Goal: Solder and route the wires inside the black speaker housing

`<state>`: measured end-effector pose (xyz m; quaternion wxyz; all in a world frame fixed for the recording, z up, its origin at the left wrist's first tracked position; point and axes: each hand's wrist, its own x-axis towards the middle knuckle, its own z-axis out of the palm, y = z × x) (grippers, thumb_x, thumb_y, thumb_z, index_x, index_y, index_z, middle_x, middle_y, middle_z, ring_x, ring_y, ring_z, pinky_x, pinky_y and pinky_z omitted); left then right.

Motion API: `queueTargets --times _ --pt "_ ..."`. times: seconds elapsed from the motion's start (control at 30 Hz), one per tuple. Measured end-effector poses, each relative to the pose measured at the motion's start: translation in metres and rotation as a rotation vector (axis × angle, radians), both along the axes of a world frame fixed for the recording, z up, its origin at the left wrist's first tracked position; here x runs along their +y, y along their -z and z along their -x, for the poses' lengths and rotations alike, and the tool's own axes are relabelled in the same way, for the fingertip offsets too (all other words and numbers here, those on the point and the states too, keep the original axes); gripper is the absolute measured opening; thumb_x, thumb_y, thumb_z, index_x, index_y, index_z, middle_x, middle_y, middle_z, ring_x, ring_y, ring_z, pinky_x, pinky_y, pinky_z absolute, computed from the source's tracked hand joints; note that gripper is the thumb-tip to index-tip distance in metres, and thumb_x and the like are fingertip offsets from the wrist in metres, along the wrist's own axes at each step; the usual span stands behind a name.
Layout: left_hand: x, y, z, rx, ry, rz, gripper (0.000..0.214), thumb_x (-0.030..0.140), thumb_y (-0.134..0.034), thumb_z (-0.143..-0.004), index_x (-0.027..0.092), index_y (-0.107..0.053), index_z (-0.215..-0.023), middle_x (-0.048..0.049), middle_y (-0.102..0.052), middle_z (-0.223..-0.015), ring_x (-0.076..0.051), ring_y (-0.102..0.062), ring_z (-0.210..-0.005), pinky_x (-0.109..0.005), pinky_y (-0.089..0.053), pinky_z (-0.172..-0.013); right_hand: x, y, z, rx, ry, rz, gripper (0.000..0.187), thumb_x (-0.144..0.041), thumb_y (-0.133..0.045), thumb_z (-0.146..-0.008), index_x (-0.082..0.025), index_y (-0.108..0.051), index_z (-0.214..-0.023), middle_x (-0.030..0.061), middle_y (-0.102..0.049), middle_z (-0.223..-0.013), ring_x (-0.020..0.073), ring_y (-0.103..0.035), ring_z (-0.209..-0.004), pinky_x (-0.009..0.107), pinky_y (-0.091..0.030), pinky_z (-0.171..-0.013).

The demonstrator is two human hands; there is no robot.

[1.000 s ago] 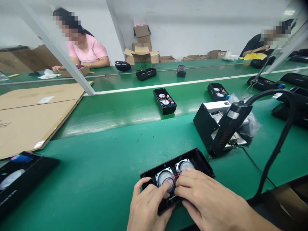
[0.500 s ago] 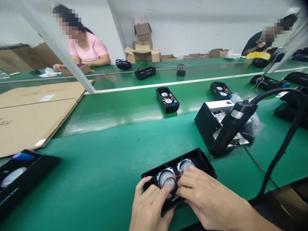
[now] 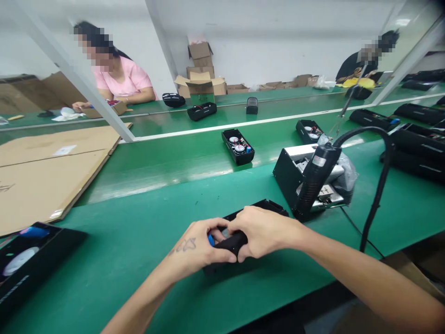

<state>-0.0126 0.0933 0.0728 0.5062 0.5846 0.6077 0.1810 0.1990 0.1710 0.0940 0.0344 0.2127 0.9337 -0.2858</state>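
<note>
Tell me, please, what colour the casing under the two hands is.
The casing is black, seen best in the head view.

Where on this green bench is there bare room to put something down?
Widest bare patch: the green mat between the cardboard sheets, the black case at lower left and the left hand. A smaller one lies right of the cable. Crowded: beside the right hand, where the black housing, metal box and tool sit close.

We are working at a green bench [image 3: 139, 232]; lying on it are cardboard sheets [image 3: 41, 176], our black speaker housing [image 3: 267, 206], another open housing [image 3: 238, 146] and a black metal box [image 3: 287, 174].
</note>
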Motion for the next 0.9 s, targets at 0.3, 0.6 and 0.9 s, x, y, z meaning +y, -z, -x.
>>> queueTargets --times 0.3,0.6,0.9 --pt "0.018 -0.002 0.008 -0.076 0.011 0.08 0.046 0.037 -0.093 -0.06 0.022 -0.075 -0.099 0.0083 -0.065 -0.072 -0.012 -0.059 -0.066 -0.025 -0.042 -0.063 0.013 -0.005 0.011 -0.068 0.058 0.007 0.039 -0.05 -0.092 -0.073 -0.023 -0.081 -0.1 -0.002 -0.069 -0.074 0.0177 -0.06 -0.07 0.029 -0.031 -0.058" --pt "0.017 -0.002 0.007 -0.081 -0.014 0.094 0.046 0.036 -0.093 -0.06 0.021 -0.073 -0.098 0.0086 -0.064 -0.073 -0.012 -0.058 -0.068 -0.026 -0.042 -0.063 0.013 -0.001 0.012 -0.059 0.083 0.038 0.038 -0.05 -0.091 -0.072 -0.024 -0.081 -0.099 -0.0023 -0.068 -0.072 0.0188 -0.061 -0.073 0.028 -0.033 -0.059" --pt "0.02 -0.006 0.008 -0.07 0.003 0.116 0.043 0.035 -0.091 -0.063 0.023 -0.075 -0.101 0.0108 -0.063 -0.07 -0.01 -0.057 -0.063 -0.025 -0.04 -0.061 0.022 -0.003 0.014 -0.032 0.024 0.128 0.036 -0.046 -0.094 -0.07 -0.02 -0.078 -0.087 -0.0056 -0.062 -0.065 0.0133 -0.057 -0.061 0.026 -0.035 -0.054"
